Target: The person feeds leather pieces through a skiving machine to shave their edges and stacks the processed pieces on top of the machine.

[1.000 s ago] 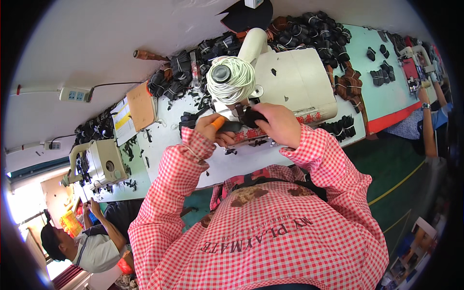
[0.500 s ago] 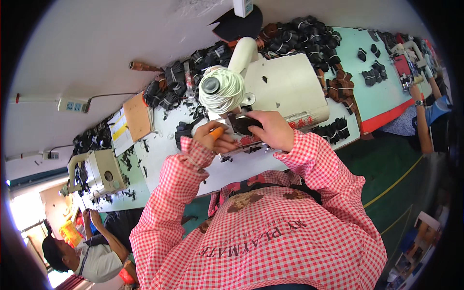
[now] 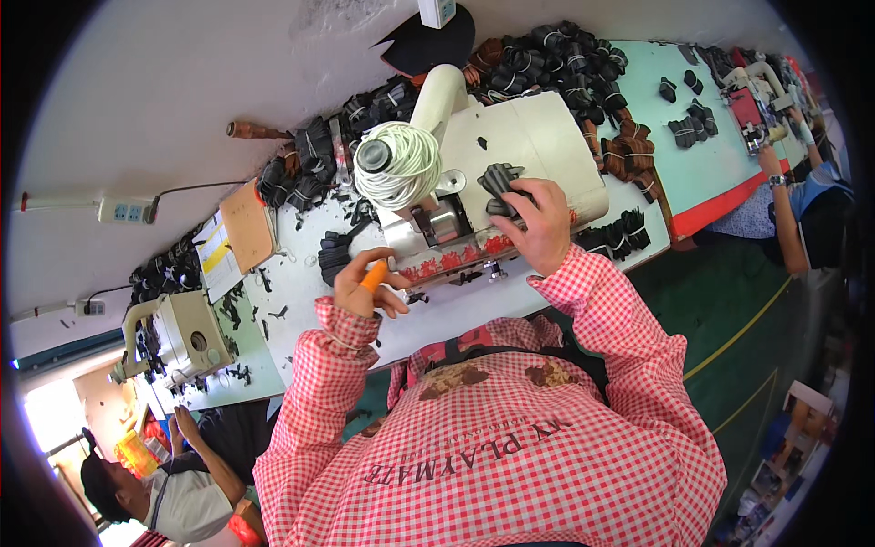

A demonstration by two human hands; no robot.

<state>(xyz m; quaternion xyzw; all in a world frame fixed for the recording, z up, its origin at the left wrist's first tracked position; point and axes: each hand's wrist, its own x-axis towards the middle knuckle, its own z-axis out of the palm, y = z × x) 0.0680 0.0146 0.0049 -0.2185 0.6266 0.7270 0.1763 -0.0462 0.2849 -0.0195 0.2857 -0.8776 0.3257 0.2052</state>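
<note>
On the flat top of the cream sewing machine [image 3: 547, 146], the right hand [image 3: 538, 228] presses its fingers closed on a small bundle of dark strap pieces [image 3: 503, 182]; the left hand [image 3: 365, 290] is curled around an orange-handled tool [image 3: 374, 273] just in front of the machine, above the pale counter [image 3: 456, 314]. The hands are apart. The pieces look thin, limp and light, probably leather or webbing, so they should bend and slide over one another; pinching the whole stack flat near its middle seems the surest hold. A cone of white thread [image 3: 396, 164] stands beside them, and more dark pieces [image 3: 333, 251] lie heaped nearby.
</note>
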